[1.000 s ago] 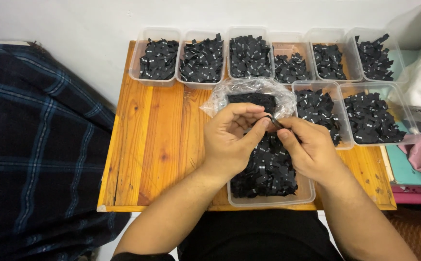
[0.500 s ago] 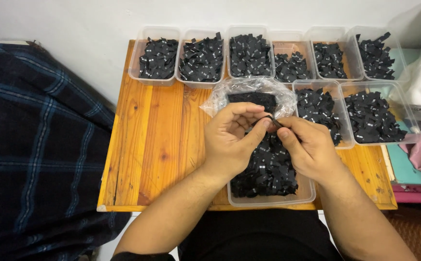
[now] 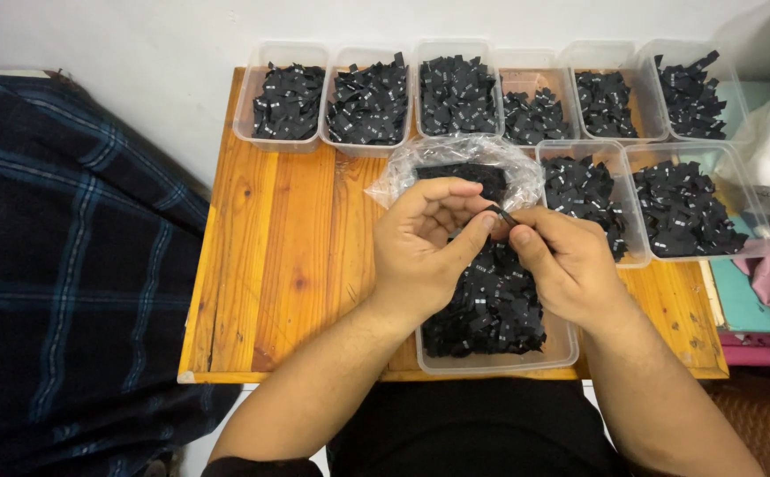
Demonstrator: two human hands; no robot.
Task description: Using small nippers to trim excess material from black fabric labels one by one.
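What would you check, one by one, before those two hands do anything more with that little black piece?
1. Small black piece pinched between both hands: ok.
2. Left hand thumb and fingers closed on it: ok.
3. Right hand fingertips on its other end: ok.
4. Clear tub of black pieces directly beneath the hands: ok.
5. Plastic bag open behind the hands: ok.
6. Piece's markings facing up: cannot tell.

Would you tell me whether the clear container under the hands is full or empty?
Nearly full: the clear container holds a heap of small black pieces.
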